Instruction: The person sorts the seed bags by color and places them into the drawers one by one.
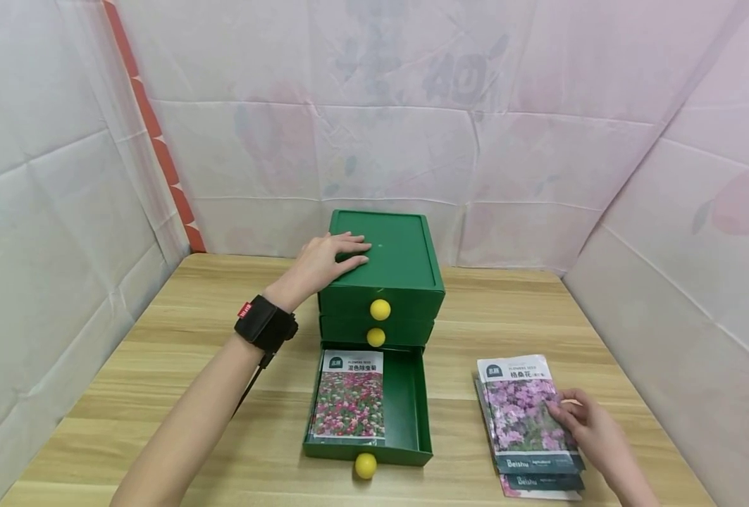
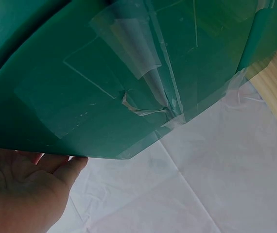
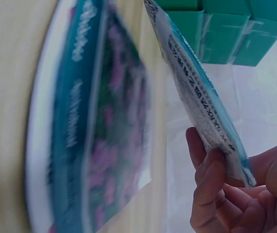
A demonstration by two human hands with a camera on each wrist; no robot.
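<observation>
Where white sheets hang, wooden table [image 1: 158, 394].

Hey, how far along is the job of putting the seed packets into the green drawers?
Done: one seed packet lies in the open bottom drawer.
In hand: the right hand pinches the top packet of the stack; the left hand rests on the green cabinet.
Left: the stack remains on the table; both upper drawers are closed.

Probably a staged recording booth: sheet-draped walls [image 1: 412, 105] enclosing wooden table [image 1: 158, 394].
</observation>
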